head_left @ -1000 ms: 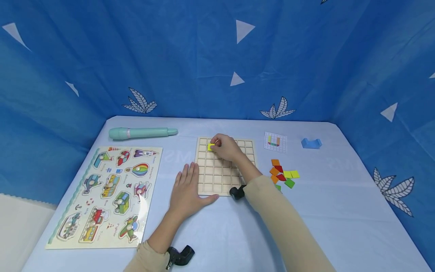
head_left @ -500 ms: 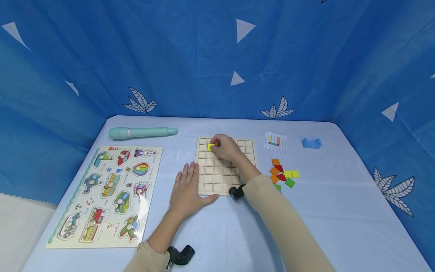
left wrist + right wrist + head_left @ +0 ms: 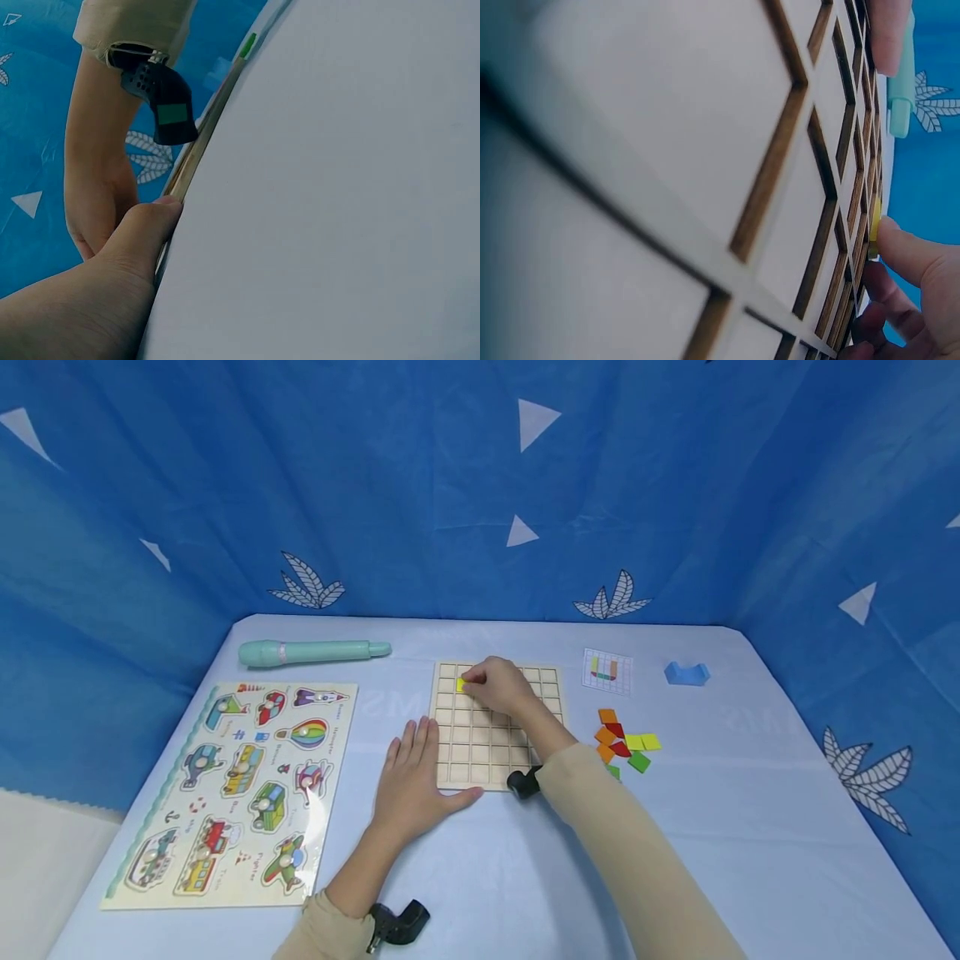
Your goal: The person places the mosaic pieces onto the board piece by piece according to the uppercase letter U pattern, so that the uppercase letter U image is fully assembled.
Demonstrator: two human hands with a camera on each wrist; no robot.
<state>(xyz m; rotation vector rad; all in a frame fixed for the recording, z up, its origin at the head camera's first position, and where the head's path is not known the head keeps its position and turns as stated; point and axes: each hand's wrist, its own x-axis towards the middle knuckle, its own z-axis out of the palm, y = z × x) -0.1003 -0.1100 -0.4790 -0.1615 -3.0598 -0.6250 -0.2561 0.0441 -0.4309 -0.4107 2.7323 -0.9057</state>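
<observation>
My right hand [image 3: 498,685] reaches over the upper part of a wooden grid board [image 3: 472,768] and pinches a small yellow square tile [image 3: 461,685] near the board's upper left. In the right wrist view the thumb presses against the yellow tile [image 3: 875,221], which sits at the grid's surface. My left hand [image 3: 412,781] lies flat with fingers straight along the board's left edge, its thumb at the lower edge. The left wrist view shows that thumb [image 3: 150,221] against the board's side. The other fingers of the left hand are hidden there.
Right of the board lie loose orange, red, yellow and green tiles [image 3: 606,737]. Behind them are a pattern card [image 3: 607,672] and a blue block [image 3: 687,674]. A vehicle puzzle board [image 3: 247,793] lies at left, a mint-green microphone-shaped object [image 3: 315,652] behind it.
The right hand and its fingertips have shifted very slightly left over the yellow tile, covering more of it. The left hand stays in place.
</observation>
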